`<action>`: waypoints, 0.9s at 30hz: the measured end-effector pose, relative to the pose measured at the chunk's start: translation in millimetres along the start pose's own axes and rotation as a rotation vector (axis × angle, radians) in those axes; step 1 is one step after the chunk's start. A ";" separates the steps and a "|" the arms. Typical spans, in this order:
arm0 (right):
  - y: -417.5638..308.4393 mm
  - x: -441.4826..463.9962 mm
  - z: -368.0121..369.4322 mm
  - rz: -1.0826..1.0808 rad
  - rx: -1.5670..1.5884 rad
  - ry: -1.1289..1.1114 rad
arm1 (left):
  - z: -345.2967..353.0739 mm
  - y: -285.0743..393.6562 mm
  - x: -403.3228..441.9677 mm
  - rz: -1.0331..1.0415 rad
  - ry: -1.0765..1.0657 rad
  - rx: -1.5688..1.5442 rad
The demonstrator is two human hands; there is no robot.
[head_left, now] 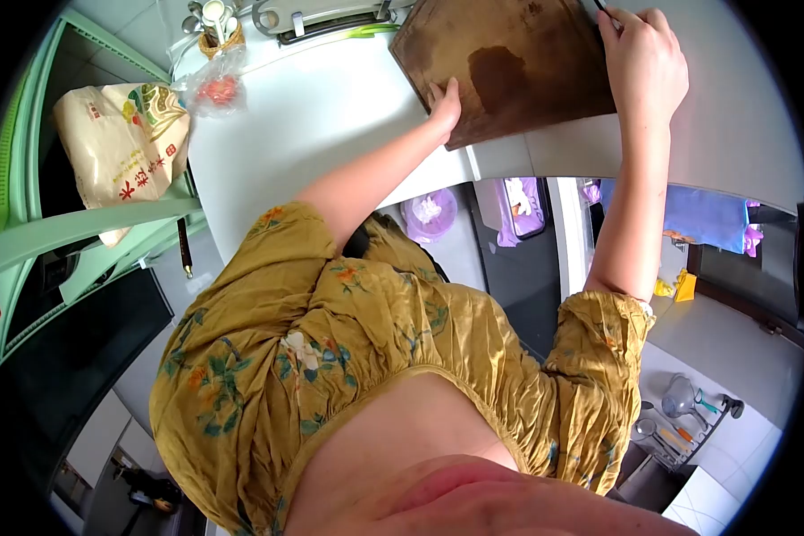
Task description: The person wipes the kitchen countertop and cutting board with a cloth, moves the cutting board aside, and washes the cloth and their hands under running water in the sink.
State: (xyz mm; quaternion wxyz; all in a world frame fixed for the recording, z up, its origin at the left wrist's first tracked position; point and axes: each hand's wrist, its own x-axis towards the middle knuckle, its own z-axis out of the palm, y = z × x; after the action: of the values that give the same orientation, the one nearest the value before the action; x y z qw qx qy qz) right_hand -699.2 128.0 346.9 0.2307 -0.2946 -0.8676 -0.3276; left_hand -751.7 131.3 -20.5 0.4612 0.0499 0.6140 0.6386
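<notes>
Resting on the board's (pixel 554 62) left edge, the left hand (pixel 445 109) has its fingers slightly spread; over on the right, the right hand (pixel 648 62) pinches a thin dark thing (pixel 602 7), mostly hidden! The stained brown board lies along the white counter's (pixel 313 116) front edge.

Brown board (pixel 536 40), dark patch (pixel 498 76) mid-surface, near front edge of white counter (pixel 286 116), thin dark object (pixel 602 7) by board's upper right

A single view is taken from head height, directed steeply downward. The torso (pixel 375 330) is seen close, across the centre; the table (pixel 304 121) and board (pixel 554 76) are framed farther off, at the top. The bowed, wide field is bounded by black corners.
</notes>
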 end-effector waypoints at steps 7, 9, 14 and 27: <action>11.6 -5.2 23.6 0.028 0.108 -0.006 | -15.7 44.2 -6.0 0.431 0.030 0.193; -6.8 1.0 9.0 0.065 -0.110 0.024 | -14.4 53.4 11.7 0.439 0.062 0.192; -9.5 14.8 6.7 0.129 -0.141 -0.081 | -15.6 82.2 26.1 0.410 -0.057 0.306; 11.1 -22.9 -11.1 -0.101 0.033 0.012 | -12.0 78.9 27.5 0.390 -0.211 0.286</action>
State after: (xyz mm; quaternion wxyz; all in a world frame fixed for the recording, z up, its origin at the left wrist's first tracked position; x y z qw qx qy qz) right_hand -673.1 118.7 345.7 0.2241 -0.2447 -0.8851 -0.3262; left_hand -816.5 154.5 28.3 0.3791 0.2984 0.6252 0.6135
